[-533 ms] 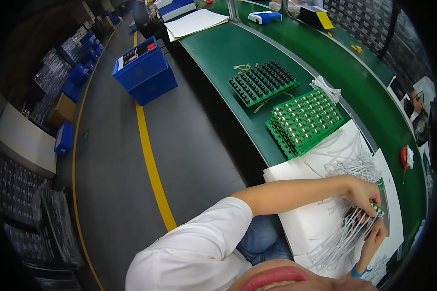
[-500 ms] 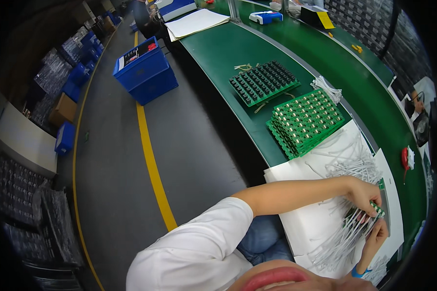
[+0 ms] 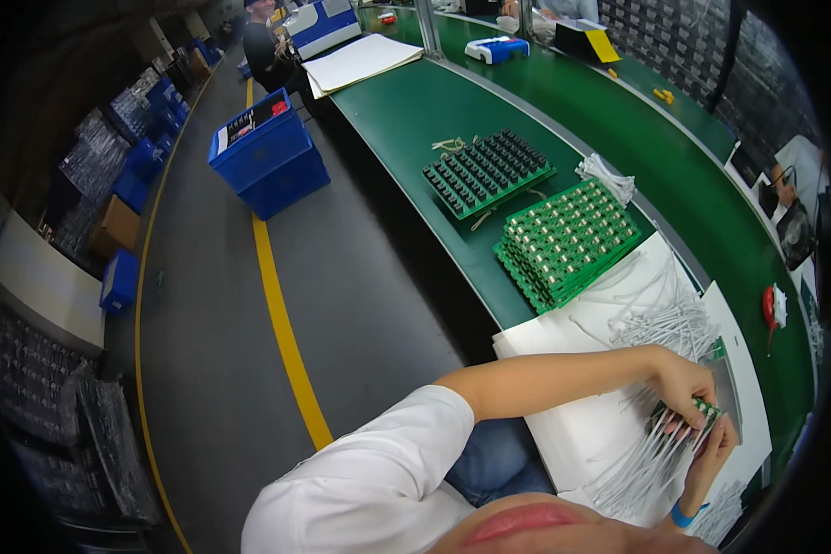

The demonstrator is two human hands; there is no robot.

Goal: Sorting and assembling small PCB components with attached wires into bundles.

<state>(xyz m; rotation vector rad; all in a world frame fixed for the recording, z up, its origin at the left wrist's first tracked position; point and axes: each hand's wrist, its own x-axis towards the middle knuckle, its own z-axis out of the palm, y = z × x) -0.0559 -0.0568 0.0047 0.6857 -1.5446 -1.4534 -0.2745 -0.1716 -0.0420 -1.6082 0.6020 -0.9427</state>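
Observation:
At the right, my left hand [image 3: 683, 386] reaches across and its fingers are closed on a small green circuit board [image 3: 707, 409]. Close below, my right hand [image 3: 714, 450], with a blue band [image 3: 683, 515] at the wrist, has its fingertips pinched at the board's near edge. Thin white cables [image 3: 630, 469] fan out from the board toward the lower left, over white paper [image 3: 563, 420]. My fingers hide part of the board and the cable ends. More loose white cables [image 3: 663, 323] lie in a heap just beyond my left hand.
Stacked green circuit boards [image 3: 572, 242] lie farther along the green bench [image 3: 392, 106], near a board with rows of black parts [image 3: 487, 171] and a bundle of white cables [image 3: 608, 175]. Blue crates [image 3: 272, 162] stand in the aisle. A person [image 3: 270, 46] is at the far end.
My right hand has come up slightly, closer to the left hand at the board. The whole view has shifted a little, and the far person now shows more fully.

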